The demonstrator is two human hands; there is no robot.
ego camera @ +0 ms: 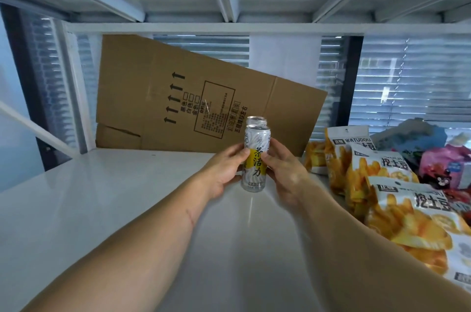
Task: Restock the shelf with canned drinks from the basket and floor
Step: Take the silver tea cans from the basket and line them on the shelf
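Both hands met around one slim can point(255, 158) standing upright on the white shelf point(102, 197): the left hand point(224, 174) cupped its left side and the right hand point(285, 171) its right, fingers point(242, 154) curled onto the label, probably to steady it as it was squared up in line. A second can point(257, 121) stood directly behind it, only its silver rim and top showing, so a row seemed to be starting front to back. The cans were smooth metal cylinders, white with a yellow band and dark lettering. The shelf was glossy and flat. A flattened cardboard box point(178, 97), matte brown and creased, leaned tilted against the back. Crinkly snack bags point(397, 199) lay piled at the right.
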